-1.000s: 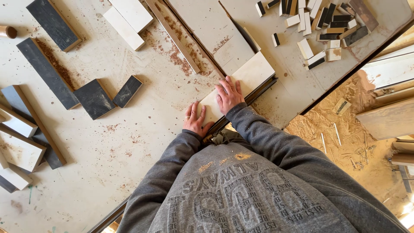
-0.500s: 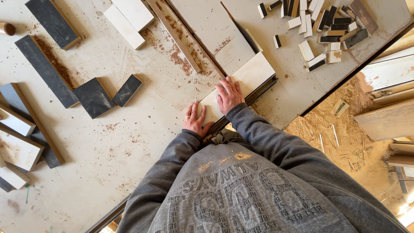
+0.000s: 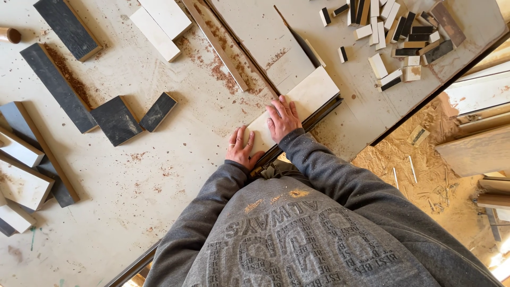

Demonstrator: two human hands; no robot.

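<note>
A pale rectangular board (image 3: 313, 95) lies flat on the workbench (image 3: 159, 175), along its metal-edged front rim. My left hand (image 3: 240, 149) rests palm down on the board's near end, fingers spread, a ring on one finger. My right hand (image 3: 282, 118) presses flat on the board's middle, just beyond the left. Both grey sleeves reach in from the bottom. A larger light panel (image 3: 265, 37) lies just beyond the board, with reddish sawdust beside it.
Dark offcuts (image 3: 114, 119) and long dark strips (image 3: 56, 85) lie at the left. Pale blocks (image 3: 159, 24) sit at the top. Several small cut pieces (image 3: 398, 37) are heaped at the top right. Sawdust-covered floor (image 3: 404, 165) and planks (image 3: 478, 154) lie to the right.
</note>
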